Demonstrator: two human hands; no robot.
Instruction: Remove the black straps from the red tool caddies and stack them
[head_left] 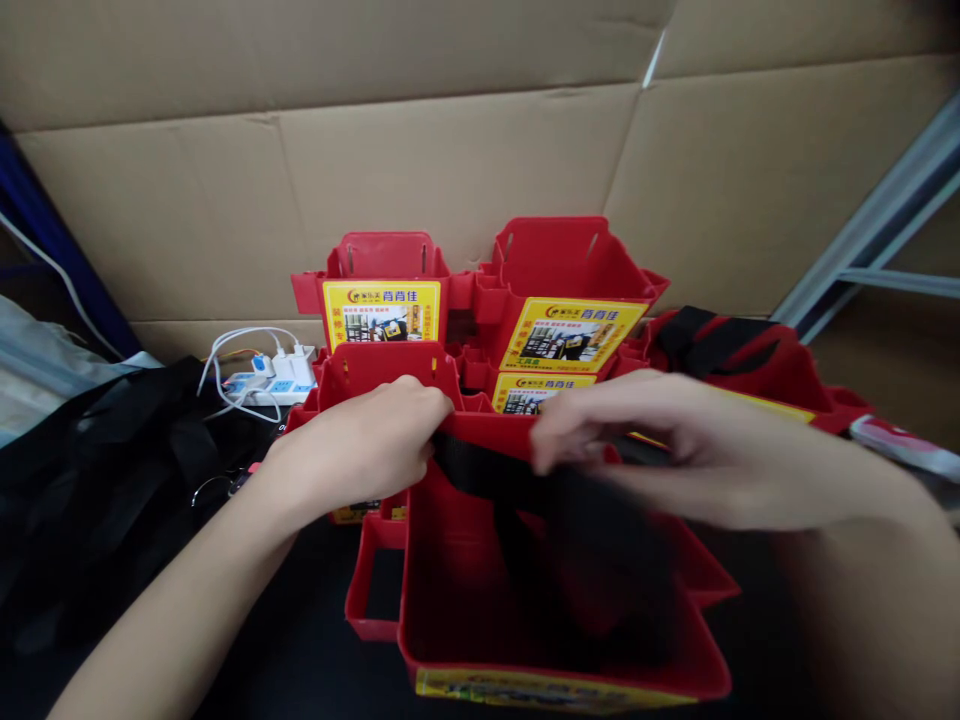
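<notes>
Standing nearest us: one red box (424,580), open-topped, yellow label (555,690) on its front wall. Within it: one black strap (480,470), running along the back wall and drooping inside, its right portion blurred. Our left hand (390,430): at the back rim's left corner, fingers folded together and clamped on the strap's end, tips hidden from us. Our right hand (660,440): above the box's right side, fingers bent beside the strap; blurred, so we cannot tell whether they close on it. Behind: labelled red boxes (551,260). Right: one strap-topped red container (810,375). Left: white power strip (281,387) with plugs; black fabric heap (97,480). Backdrop: cardboard (450,170).
</notes>
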